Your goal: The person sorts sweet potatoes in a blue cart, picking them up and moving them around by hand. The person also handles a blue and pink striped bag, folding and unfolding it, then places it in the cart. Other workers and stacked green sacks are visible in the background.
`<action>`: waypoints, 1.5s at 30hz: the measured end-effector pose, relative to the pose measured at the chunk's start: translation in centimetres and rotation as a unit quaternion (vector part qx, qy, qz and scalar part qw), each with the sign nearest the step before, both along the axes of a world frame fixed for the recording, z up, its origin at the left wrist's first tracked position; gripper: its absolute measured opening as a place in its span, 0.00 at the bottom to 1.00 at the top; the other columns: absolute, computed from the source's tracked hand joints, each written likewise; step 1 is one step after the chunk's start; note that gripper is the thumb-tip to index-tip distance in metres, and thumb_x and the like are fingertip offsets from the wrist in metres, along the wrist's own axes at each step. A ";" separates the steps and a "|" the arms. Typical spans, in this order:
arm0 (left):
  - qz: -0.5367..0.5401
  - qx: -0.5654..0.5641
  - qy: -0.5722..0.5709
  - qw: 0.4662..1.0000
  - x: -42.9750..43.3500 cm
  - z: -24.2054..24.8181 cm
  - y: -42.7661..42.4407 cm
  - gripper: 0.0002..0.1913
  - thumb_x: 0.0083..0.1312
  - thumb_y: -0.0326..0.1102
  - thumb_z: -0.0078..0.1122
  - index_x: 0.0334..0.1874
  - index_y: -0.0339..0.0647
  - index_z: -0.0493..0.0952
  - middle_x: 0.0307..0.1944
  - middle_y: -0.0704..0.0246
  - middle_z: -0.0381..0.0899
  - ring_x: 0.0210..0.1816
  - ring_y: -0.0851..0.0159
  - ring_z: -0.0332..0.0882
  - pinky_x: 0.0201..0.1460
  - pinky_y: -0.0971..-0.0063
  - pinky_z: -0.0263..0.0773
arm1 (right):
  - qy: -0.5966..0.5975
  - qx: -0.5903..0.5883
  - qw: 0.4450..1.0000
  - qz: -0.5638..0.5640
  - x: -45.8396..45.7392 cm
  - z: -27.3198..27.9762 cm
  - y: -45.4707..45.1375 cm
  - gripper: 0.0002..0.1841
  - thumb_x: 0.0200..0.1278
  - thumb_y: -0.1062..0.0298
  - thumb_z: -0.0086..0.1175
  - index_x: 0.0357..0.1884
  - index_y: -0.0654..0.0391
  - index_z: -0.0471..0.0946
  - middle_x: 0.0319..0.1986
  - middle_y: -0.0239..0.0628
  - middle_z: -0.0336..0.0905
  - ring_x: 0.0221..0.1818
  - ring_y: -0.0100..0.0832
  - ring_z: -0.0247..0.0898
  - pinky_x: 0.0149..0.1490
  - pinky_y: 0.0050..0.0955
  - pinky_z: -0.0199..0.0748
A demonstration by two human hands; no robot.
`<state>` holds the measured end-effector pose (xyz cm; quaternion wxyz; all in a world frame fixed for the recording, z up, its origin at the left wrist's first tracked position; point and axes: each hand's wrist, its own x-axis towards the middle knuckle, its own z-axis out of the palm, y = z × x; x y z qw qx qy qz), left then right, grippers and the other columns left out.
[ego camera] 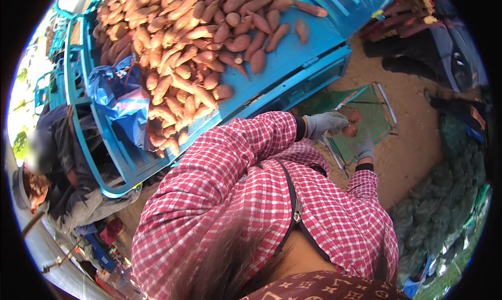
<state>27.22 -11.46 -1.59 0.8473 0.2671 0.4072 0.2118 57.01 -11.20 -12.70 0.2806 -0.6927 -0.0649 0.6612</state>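
Note:
My left hand, in a grey work glove, reaches over a green mesh bag. Two reddish sweet potatoes are right at its fingertips, slightly blurred; I cannot tell whether the fingers hold them. My right hand, also gloved, is blurred with its fingers stretched over the near right part of the mesh, and nothing shows in it. Metal bars run along opposite sides of the bag, which spreads out above the dirt ground.
A blue metal truck bed carries a large heap of sweet potatoes. A blue plastic sack lies by its rail. Dark green filled mesh bags are at right. A person is at left; other people's legs show upper right.

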 end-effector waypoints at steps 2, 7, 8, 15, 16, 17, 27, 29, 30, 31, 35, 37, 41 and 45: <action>-0.007 0.045 0.069 0.997 -4.6 0.6 -0.5 0.27 0.77 0.50 0.61 0.70 0.41 0.76 0.60 0.65 0.81 0.61 0.63 0.77 0.66 0.68 0.72 | -0.168 0.107 0.976 0.083 -1.0 -0.3 0.6 0.28 0.79 0.52 0.50 0.73 0.58 0.71 0.68 0.40 0.75 0.68 0.37 0.71 0.70 0.38 0.69; 0.307 0.250 0.309 0.865 -26.5 -2.7 -1.0 0.21 0.75 0.39 0.64 0.66 0.35 0.78 0.57 0.62 0.84 0.56 0.61 0.82 0.63 0.68 0.77 | -0.210 0.430 0.844 0.240 -16.8 8.0 7.5 0.19 0.78 0.67 0.56 0.66 0.61 0.78 0.59 0.37 0.81 0.59 0.29 0.77 0.62 0.29 0.75; 0.357 0.258 0.406 0.801 -30.8 -0.2 0.8 0.20 0.75 0.37 0.64 0.64 0.35 0.79 0.54 0.64 0.86 0.52 0.62 0.83 0.58 0.68 0.79 | -0.184 0.476 0.813 0.281 -21.1 9.3 9.5 0.18 0.77 0.69 0.57 0.64 0.61 0.80 0.57 0.36 0.83 0.57 0.27 0.78 0.61 0.27 0.75; 0.075 0.197 0.819 0.533 -53.1 1.2 7.7 0.39 0.60 0.57 0.68 0.72 0.49 0.72 0.68 0.55 0.74 0.72 0.47 0.70 0.75 0.53 0.65 | -0.143 0.622 0.564 0.524 -49.1 11.8 27.2 0.20 0.71 0.61 0.58 0.60 0.62 0.81 0.56 0.52 0.83 0.60 0.50 0.80 0.64 0.39 0.76; 0.079 0.171 0.805 0.562 -53.7 0.7 8.8 0.41 0.59 0.58 0.70 0.73 0.51 0.70 0.69 0.56 0.73 0.73 0.47 0.68 0.76 0.50 0.62 | -0.164 0.624 0.555 0.525 -52.4 10.2 30.4 0.19 0.71 0.61 0.57 0.59 0.61 0.81 0.56 0.53 0.83 0.59 0.51 0.80 0.64 0.40 0.76; 0.084 0.139 0.791 0.590 -54.0 0.3 9.4 0.43 0.57 0.59 0.71 0.75 0.53 0.68 0.70 0.58 0.71 0.74 0.46 0.65 0.77 0.47 0.59 | -0.198 0.653 0.521 0.514 -55.6 10.8 32.7 0.19 0.71 0.60 0.56 0.57 0.60 0.82 0.54 0.53 0.84 0.57 0.53 0.81 0.61 0.40 0.78; 0.279 0.325 0.752 0.501 -53.6 -6.0 7.5 0.42 0.55 0.52 0.75 0.70 0.57 0.62 0.73 0.56 0.60 0.78 0.41 0.52 0.78 0.35 0.47 | -0.346 0.489 0.400 0.694 -66.1 18.4 36.5 0.29 0.62 0.44 0.66 0.68 0.30 0.81 0.60 0.43 0.85 0.60 0.44 0.82 0.64 0.37 0.77; 0.272 0.358 0.769 0.454 -53.4 -5.7 6.7 0.40 0.57 0.56 0.74 0.70 0.52 0.66 0.69 0.54 0.67 0.72 0.41 0.61 0.73 0.40 0.52 | -0.369 0.570 0.303 0.669 -65.8 18.2 36.9 0.27 0.63 0.44 0.65 0.66 0.31 0.83 0.58 0.43 0.86 0.57 0.45 0.83 0.63 0.38 0.78; 0.275 0.347 0.780 0.442 -53.0 -6.0 5.7 0.42 0.57 0.58 0.74 0.71 0.53 0.65 0.70 0.55 0.66 0.74 0.43 0.59 0.75 0.40 0.49 | -0.362 0.518 0.294 0.717 -66.7 18.1 37.7 0.27 0.62 0.40 0.65 0.63 0.34 0.84 0.60 0.44 0.84 0.60 0.45 0.81 0.65 0.40 0.76; 0.281 0.345 0.781 0.438 -52.9 -6.0 5.5 0.42 0.56 0.58 0.74 0.71 0.53 0.65 0.71 0.55 0.66 0.74 0.43 0.59 0.75 0.40 0.49 | -0.366 0.582 0.208 0.696 -67.1 17.4 38.5 0.28 0.65 0.42 0.63 0.66 0.36 0.81 0.66 0.46 0.77 0.65 0.46 0.76 0.68 0.43 0.73; 0.285 0.309 0.768 0.484 -53.1 -5.3 6.1 0.41 0.57 0.58 0.72 0.71 0.55 0.66 0.70 0.61 0.68 0.75 0.47 0.60 0.75 0.36 0.47 | -0.431 0.558 0.028 0.708 -70.1 15.3 37.7 0.28 0.71 0.52 0.59 0.73 0.32 0.73 0.79 0.44 0.56 0.74 0.51 0.62 0.72 0.52 0.65; 0.271 0.320 0.770 0.481 -53.1 -4.1 6.5 0.39 0.57 0.56 0.71 0.70 0.55 0.67 0.68 0.63 0.70 0.75 0.49 0.60 0.73 0.36 0.50 | -0.462 0.495 -0.053 0.734 -71.4 17.8 36.2 0.26 0.71 0.54 0.59 0.71 0.31 0.77 0.76 0.44 0.60 0.74 0.51 0.62 0.72 0.52 0.66; 0.274 0.307 0.744 0.526 -51.8 -2.6 5.4 0.30 0.58 0.49 0.69 0.64 0.54 0.74 0.64 0.59 0.74 0.70 0.44 0.68 0.76 0.36 0.51 | -0.495 0.462 -0.010 0.736 -73.8 14.3 37.1 0.17 0.71 0.55 0.61 0.60 0.37 0.85 0.72 0.39 0.64 0.71 0.49 0.67 0.65 0.54 0.74; 0.320 0.301 0.698 0.565 -49.4 -2.8 4.9 0.30 0.60 0.44 0.70 0.65 0.47 0.76 0.65 0.54 0.75 0.68 0.45 0.71 0.76 0.49 0.60 | -0.449 0.584 0.164 0.657 -69.4 15.1 39.7 0.24 0.60 0.57 0.66 0.61 0.40 0.83 0.69 0.45 0.68 0.69 0.50 0.68 0.67 0.50 0.75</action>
